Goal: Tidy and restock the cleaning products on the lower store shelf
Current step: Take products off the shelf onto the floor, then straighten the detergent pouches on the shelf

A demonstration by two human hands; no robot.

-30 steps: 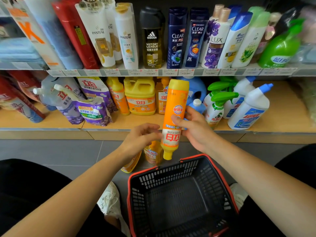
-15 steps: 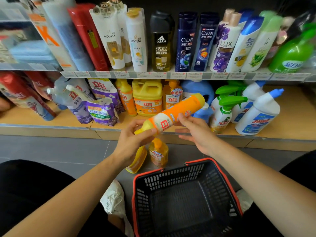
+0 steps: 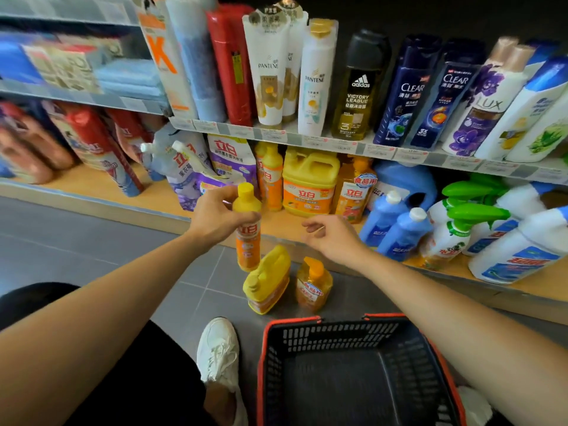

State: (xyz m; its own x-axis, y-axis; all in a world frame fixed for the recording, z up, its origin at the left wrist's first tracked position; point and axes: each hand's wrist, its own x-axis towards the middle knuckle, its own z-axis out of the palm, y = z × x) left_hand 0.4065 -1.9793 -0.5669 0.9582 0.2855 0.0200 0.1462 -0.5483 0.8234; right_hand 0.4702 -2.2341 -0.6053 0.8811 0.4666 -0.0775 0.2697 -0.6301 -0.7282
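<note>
1. While the left hand [image 3: 216, 218] grips the bottle [image 3: 247, 241] round its upper body, thumb and fingers curled about it, the bottle stands upright in the air with its yellow cap on top.
2. The bottle hangs just in front of the lower shelf [image 3: 92, 186], above the floor [image 3: 76, 241] and clear of both.
3. The right hand [image 3: 333, 238] holds nothing; its fingers are loosely bent and spread, and it hovers near the shelf edge, to the right of the bottle and apart from it.
4. Below the bottle a floor jug [image 3: 267, 279], yellow, lies tilted on its side.
5. A pump bottle [image 3: 313, 285] stands just beside the floor jug on its right; whether they touch I cannot tell.
6. The basket [image 3: 292, 320], black with a red rim, sits on the floor nearest the person, between the forearms.
7. A shoe [image 3: 218, 348], white, rests on the floor left of the basket.
8. On the lower shelf, the pouches [image 3: 196, 176] lean at the left, the shelf jug [image 3: 309, 186] stands in the middle among orange bottles, and the blue bottles [image 3: 399, 233] and sprayers [image 3: 451, 235] stand to the right.
9. The upper shelf [image 3: 338, 144] carries a row of shampoo bottles.
</note>
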